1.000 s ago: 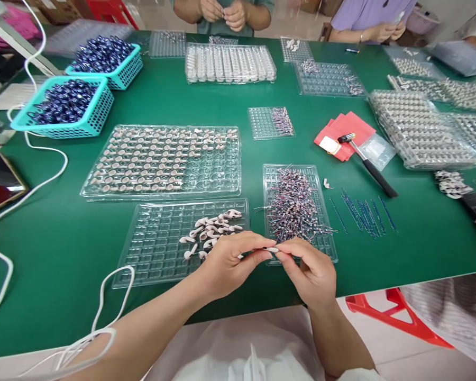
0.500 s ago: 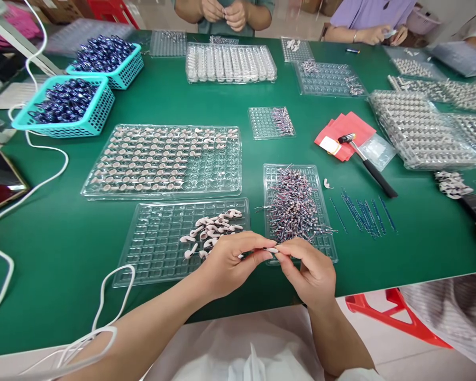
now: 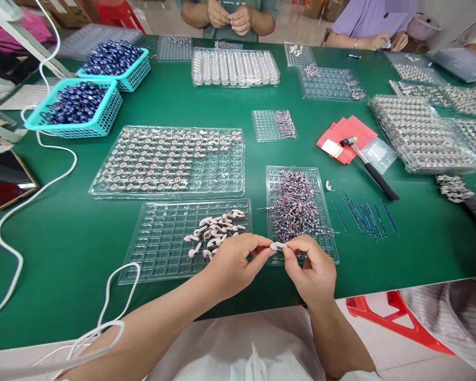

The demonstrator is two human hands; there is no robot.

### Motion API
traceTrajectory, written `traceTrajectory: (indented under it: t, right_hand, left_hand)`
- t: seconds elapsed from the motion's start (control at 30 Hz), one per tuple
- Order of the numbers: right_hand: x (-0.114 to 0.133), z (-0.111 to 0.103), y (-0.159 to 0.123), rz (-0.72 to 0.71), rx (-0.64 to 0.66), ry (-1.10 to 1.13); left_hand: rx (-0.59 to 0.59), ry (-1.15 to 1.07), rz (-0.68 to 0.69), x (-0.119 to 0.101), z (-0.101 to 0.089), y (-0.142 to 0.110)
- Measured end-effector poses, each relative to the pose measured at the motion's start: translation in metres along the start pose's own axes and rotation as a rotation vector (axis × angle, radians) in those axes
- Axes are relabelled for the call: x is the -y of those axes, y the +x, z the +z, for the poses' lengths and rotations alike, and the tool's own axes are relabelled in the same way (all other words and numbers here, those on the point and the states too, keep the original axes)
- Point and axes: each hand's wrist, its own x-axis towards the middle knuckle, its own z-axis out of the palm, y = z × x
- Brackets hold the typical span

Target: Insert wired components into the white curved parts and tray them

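Note:
Between my two hands is a small white earphone shell [image 3: 278, 246], pinched at both ends. My left hand [image 3: 238, 262] closes thumb and forefinger on its left end. At its other end, the fingertips of my right hand [image 3: 311, 267] grip it. Just beyond them lies a clear tray [image 3: 328, 211] heaped with small wired parts [image 3: 295, 203]. Left of my left hand, loose white earphone shells [image 3: 218, 227] are piled on another clear tray [image 3: 162, 243]. Behind that, a larger tray [image 3: 218, 180] carries rows of earphone pieces [image 3: 154, 164].
Two turquoise baskets [image 3: 103, 124] of shiny blue parts stand at the left. A black-handled hammer [image 3: 375, 172] lies by red sheets [image 3: 351, 135], with thin blue strips [image 3: 365, 217] nearer me. Stacked trays [image 3: 420, 132] occupy the right. A white cable [image 3: 8, 227] runs down the left. Other people sit around.
The earphone shell has turned between my fingertips and shows more of its rounded end. My right fingers have shifted slightly on it. The whole view has moved a little.

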Motion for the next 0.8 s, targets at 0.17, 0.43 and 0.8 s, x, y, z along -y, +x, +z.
traceTrajectory:
  t: [0.17, 0.43, 0.8]
  right_hand:
    - [0.0, 0.002, 0.0, 0.008, 0.011, -0.041]
    - [-0.003, 0.0, 0.0, 0.088, 0.023, -0.078]
    - [-0.003, -0.001, 0.001, 0.127, 0.019, -0.095]
  left_hand:
    - [-0.037, 0.114, 0.135, 0.003, 0.0, -0.002]
    - [0.072, 0.048, 0.092, -0.002, -0.012, 0.001]
    - [0.147, -0.184, -0.259, 0.002, -0.031, 0.009]
